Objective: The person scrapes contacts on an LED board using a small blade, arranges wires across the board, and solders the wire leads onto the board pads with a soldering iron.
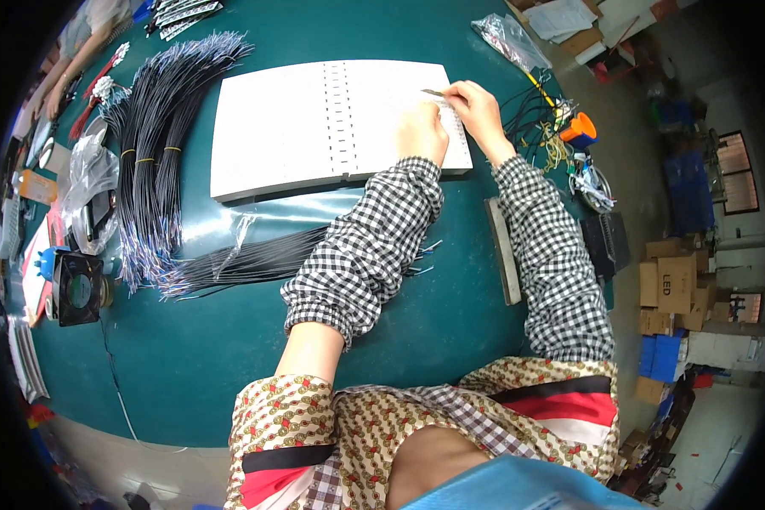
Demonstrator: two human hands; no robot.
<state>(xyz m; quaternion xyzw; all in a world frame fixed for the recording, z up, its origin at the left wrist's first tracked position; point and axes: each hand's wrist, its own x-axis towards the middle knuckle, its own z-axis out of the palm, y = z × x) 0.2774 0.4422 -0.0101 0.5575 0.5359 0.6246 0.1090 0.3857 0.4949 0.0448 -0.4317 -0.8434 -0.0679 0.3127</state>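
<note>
- Work looks unfinished at right side of thick white rectangular board (272, 127); remainder can't tell.
- Right hand (478, 110) pinches thin dark piece (432, 93); left hand (422, 132) curled over board, contents hidden.
- Black cable bundles (146, 140), already yellow-banded, lie left.

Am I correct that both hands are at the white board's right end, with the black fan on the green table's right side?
Wrong side: the head view shows the black fan on the left of the green table; the left hand and right hand are at the right end of the white board.
</note>
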